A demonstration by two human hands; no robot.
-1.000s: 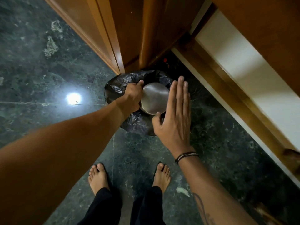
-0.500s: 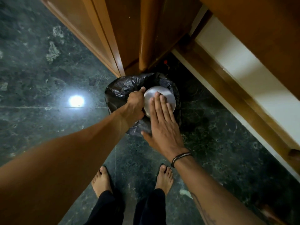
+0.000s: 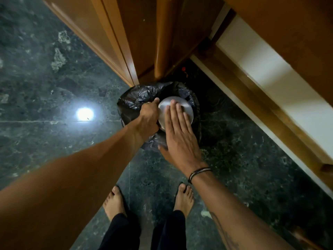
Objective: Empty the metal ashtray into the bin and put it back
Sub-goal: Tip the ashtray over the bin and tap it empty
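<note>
Clearly the emptying step is in hand — the metal ashtray (image 3: 182, 107) is turned base-up over the bin (image 3: 137, 103), which is lined with a black bag. The left hand (image 3: 148, 117) reaches down with the arm extended and is clamped on the ashtray's left rim. The right hand (image 3: 177, 136) lies flat and spread, its fingers (image 3: 172, 112) resting on the upturned base, gripping nothing. Next, probably, the ashtray must be righted and carried back — I cannot tell whether it is fully empty.
</note>
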